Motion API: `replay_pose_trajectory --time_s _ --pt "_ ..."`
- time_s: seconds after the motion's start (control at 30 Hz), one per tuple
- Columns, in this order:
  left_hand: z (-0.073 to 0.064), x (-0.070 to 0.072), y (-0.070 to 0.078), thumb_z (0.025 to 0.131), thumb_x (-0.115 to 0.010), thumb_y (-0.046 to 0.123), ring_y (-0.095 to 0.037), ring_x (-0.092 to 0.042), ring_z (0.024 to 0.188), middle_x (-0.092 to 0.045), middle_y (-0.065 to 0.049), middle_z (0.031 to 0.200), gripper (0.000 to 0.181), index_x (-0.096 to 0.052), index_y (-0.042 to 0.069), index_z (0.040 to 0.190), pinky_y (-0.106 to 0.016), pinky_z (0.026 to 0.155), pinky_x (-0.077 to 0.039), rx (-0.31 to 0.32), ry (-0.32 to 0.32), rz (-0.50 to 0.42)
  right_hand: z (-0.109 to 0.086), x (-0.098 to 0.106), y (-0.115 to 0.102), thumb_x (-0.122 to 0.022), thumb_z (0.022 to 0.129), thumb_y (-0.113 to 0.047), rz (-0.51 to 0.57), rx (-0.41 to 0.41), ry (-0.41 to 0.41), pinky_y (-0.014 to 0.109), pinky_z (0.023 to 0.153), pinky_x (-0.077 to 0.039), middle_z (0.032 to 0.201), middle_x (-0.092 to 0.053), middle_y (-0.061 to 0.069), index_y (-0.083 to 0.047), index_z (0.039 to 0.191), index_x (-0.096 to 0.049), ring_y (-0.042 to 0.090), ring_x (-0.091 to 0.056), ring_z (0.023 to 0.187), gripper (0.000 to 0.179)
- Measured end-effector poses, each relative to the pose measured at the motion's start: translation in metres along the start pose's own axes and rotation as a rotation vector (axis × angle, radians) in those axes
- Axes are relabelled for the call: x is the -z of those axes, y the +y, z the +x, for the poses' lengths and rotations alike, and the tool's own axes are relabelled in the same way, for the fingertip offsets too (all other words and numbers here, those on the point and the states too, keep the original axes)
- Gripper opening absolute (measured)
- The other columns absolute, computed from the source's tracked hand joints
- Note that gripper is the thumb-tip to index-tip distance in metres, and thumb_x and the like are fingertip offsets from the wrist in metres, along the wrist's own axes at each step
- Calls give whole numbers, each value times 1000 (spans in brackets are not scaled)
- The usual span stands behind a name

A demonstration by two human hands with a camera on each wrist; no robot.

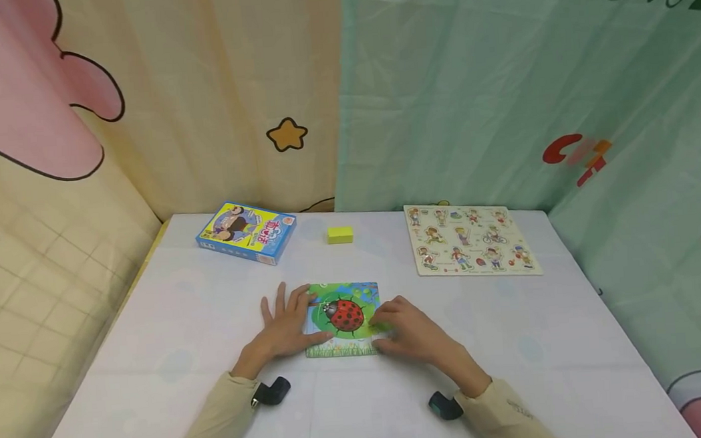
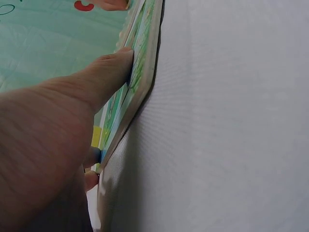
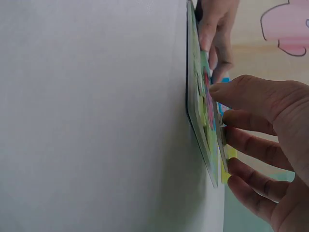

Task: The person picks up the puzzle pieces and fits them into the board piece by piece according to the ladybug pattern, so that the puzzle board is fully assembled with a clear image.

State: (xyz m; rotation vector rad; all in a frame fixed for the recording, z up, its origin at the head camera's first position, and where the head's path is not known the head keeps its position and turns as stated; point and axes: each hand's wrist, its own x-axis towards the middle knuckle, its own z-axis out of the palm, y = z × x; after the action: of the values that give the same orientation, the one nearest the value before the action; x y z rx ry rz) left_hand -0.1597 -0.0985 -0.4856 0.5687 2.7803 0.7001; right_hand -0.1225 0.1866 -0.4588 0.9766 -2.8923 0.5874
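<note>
A square ladybug jigsaw puzzle lies flat on the white table in the head view. My left hand rests on its left side with fingers spread, the thumb pressing the lower left part. At the puzzle's right edge my right hand pinches a thin puzzle piece between thumb and fingers. That piece is tilted and raised a little off the board in the right wrist view; its printed face is mostly hidden. From the left wrist view, the thumb of my left hand touches the puzzle's surface near its edge.
Behind the puzzle stand a blue and yellow box at the left and a small yellow block in the middle. A board with printed figures lies at the back right. Curtains border the table.
</note>
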Motion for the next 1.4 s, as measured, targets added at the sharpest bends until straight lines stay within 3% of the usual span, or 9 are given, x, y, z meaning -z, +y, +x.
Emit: replay_pose_trajectory --time_s 0.27,0.8,1.03,1.4 --pt "-1 1 0 84 -72 58 -53 8 150 -19 -16 165 90 -40 8 151 -79 110 8 -4 0 1 14 -14 -10 -78 87 -32 -40 -14 -52 33 87 -52 107 -71 -2 -15 110 -77 15 -58 98 29" --pt "-1 0 -1 84 -71 59 -52 10 150 -17 -15 166 91 -38 8 152 -78 110 10 -1 -9 -5 22 -13 -12 -78 86 -25 -54 -36 -104 34 90 -52 114 -70 1 -11 109 -78 18 -59 102 26" --pt "-1 1 -1 85 -71 59 -51 11 151 -17 -14 166 90 -38 8 152 -78 110 10 4 -16 -4 22 -10 -13 -80 85 -25 -29 -40 -88 36 91 -53 113 -70 3 -11 107 -78 19 -60 104 27" --pt "-1 1 -1 85 -71 60 -51 11 151 -17 -13 166 90 -38 9 152 -77 110 11 8 -19 -12 18 -12 -13 -84 81 -26 31 -134 -48 42 95 -52 116 -68 6 -9 111 -76 24 -61 109 35"
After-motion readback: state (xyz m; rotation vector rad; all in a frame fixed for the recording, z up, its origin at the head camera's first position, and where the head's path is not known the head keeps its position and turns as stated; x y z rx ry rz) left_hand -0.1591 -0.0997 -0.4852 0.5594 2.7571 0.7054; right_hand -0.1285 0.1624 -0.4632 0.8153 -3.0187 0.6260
